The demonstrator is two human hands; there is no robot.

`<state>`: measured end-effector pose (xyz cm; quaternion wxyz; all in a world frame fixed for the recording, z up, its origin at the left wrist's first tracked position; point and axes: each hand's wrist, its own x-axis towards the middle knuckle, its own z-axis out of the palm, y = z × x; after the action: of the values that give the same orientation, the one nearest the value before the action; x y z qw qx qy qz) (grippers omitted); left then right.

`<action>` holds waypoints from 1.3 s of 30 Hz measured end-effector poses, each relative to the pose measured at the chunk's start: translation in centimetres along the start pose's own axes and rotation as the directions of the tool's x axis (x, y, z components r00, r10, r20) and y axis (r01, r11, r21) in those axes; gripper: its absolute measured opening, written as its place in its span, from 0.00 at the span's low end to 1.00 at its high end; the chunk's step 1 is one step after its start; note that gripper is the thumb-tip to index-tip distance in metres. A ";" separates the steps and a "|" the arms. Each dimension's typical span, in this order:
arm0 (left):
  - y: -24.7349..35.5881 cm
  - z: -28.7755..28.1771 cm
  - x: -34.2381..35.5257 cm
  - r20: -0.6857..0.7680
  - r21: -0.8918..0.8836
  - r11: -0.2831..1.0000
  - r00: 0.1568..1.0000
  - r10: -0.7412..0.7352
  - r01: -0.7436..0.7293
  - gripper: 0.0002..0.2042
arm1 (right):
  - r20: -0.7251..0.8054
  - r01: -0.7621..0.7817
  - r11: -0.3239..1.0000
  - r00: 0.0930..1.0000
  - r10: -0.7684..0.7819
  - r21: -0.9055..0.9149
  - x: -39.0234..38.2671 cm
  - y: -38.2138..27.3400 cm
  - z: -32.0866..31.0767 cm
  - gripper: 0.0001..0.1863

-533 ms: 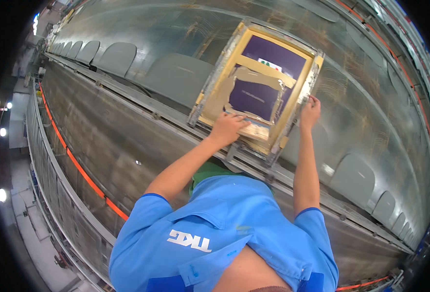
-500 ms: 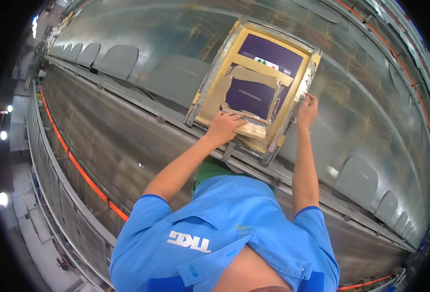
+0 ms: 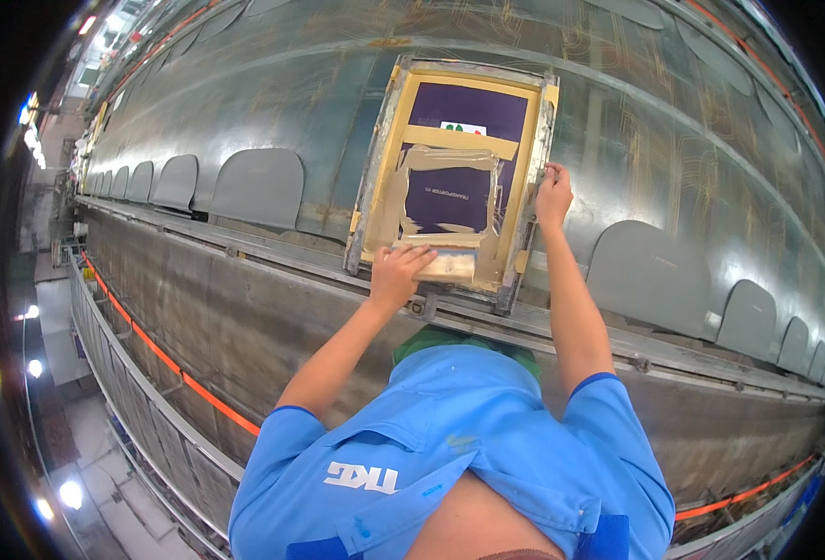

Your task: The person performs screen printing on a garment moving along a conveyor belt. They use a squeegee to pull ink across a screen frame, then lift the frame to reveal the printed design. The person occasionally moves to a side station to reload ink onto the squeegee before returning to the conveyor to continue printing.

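Observation:
A screen printing frame (image 3: 372,170) lies on the long table in front of me, its inner border covered in yellowish tape. Inside it, beige ink (image 3: 398,207) surrounds a dark purple printing area (image 3: 445,198). My left hand (image 3: 396,278) is closed on the left end of a squeegee (image 3: 449,267) with a pale wooden handle, resting at the near end of the screen. At the frame's right edge, my right hand (image 3: 553,198) is closed with bent fingers gripping the rim; its fingertips are partly hidden.
Flat grey rounded pieces lie in a row along the table, one (image 3: 258,189) left of the frame and another (image 3: 650,273) to its right. A metal rail (image 3: 618,347) follows the table's near edge. An orange strip (image 3: 212,397) and a railing run at lower left.
My view has turned, and the frame appears more upright and farther left. Both hands remain at the squeegee and the frame. The squeegee still sits at the near end.

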<state>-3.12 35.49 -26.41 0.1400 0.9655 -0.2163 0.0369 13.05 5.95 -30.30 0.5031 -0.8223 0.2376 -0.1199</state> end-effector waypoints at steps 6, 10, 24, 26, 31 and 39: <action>-1.0 2.6 1.4 -0.079 0.117 0.992 0.995 0.053 -0.043 0.22 | -0.090 0.059 0.998 0.994 -0.059 -0.001 0.5 1.1 0.1 0.13; -5.3 0.9 12.0 0.143 0.110 0.990 0.984 -0.103 0.088 0.19 | -0.062 0.039 0.999 0.997 -0.041 -0.039 -0.3 0.6 0.3 0.12; -3.5 3.3 7.7 -0.047 -0.008 0.998 0.997 0.057 -0.058 0.19 | -0.080 0.008 1.000 0.997 -0.009 -0.019 0.7 1.5 0.2 0.12; -3.8 2.5 10.0 0.001 -0.041 0.999 1.000 0.007 -0.007 0.19 | -0.068 0.008 1.000 0.998 -0.009 -0.018 1.2 1.7 0.3 0.12; -5.9 -0.1 17.6 0.195 0.167 0.978 0.969 -0.154 0.122 0.21 | 0.001 -0.034 0.999 0.999 0.034 0.005 -0.3 1.4 1.2 0.12; -1.9 2.7 8.0 0.077 0.052 0.999 0.997 -0.018 0.014 0.23 | -0.031 0.074 0.997 0.997 -0.074 0.018 3.2 2.0 0.6 0.12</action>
<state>4.91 33.13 -28.41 0.1067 0.9712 -0.2129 0.0040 15.51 4.08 -32.46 0.5025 -0.8236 0.2136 -0.1533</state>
